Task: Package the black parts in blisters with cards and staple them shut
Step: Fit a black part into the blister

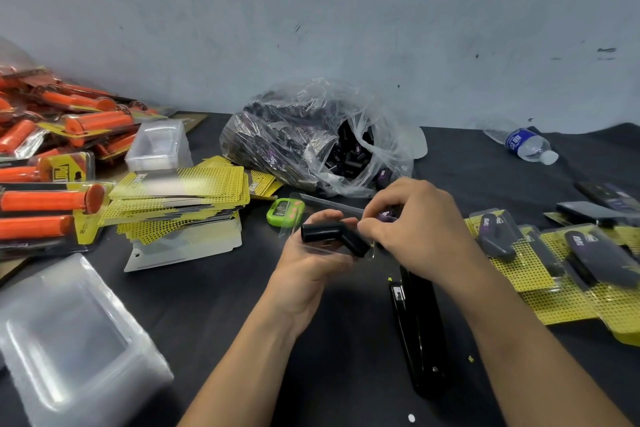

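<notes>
My left hand [313, 260] cradles a clear blister [329, 210] with black parts [334, 236] lying in it. My right hand [412, 225] pinches another black part with a purple label [388, 215] at the blister's right end. A clear plastic bag [311, 139] full of black parts sits just behind. A stack of yellow dotted cards [180, 204] lies to the left. A black stapler [420, 333] rests on the dark table under my right forearm. Finished packs [554, 260] on yellow cards lie at the right.
Orange-handled packaged goods [52, 156] pile up at far left. Stacks of clear blisters [69, 340] sit at front left and another stack [159, 146] behind the cards. A green timer [285, 211] lies by the cards. A water bottle [526, 144] lies at back right.
</notes>
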Demonstrator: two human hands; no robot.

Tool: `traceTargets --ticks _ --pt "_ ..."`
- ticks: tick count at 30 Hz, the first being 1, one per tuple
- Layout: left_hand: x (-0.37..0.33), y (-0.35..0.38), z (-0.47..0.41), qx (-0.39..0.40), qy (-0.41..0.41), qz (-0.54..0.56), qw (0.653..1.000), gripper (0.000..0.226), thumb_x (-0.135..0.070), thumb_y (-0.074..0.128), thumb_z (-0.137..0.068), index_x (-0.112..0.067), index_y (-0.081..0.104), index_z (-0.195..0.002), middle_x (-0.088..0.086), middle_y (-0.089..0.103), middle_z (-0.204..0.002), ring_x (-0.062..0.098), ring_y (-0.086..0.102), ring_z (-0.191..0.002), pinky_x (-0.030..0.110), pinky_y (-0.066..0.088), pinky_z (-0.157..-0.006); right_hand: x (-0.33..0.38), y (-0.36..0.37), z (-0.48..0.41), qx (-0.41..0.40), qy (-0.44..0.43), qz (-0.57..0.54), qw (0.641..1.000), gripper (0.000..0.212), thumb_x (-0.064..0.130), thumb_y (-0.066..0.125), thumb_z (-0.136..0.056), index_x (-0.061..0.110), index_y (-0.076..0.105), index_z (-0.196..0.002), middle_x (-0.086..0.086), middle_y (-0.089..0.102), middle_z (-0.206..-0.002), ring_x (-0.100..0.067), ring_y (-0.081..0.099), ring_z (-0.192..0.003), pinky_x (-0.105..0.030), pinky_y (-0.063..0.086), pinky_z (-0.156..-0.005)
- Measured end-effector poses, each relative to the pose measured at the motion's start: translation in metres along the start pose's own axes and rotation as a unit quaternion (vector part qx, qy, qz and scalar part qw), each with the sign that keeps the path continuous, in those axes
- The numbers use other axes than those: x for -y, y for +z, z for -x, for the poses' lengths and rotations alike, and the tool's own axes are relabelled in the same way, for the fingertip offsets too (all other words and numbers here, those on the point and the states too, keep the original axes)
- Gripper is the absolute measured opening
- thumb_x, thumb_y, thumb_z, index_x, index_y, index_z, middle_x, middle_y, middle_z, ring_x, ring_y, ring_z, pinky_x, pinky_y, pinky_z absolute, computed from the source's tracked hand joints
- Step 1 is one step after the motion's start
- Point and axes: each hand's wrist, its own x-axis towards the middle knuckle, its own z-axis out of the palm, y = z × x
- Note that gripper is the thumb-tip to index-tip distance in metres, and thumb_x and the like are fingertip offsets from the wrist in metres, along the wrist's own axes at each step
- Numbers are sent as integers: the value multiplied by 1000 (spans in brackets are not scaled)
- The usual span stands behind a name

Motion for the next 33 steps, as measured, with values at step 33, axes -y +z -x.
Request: traceTargets --ticks 33 --pt "2 9 8 -3 -6 -73 997 58 15 63 -65 -18 71 -112 13 76 -97 22 74 -86 27 56 -58 19 54 20 -49 118 85 988 35 45 63 -89 27 38 -72 5 54 -73 -30 50 -74 -36 36 -67"
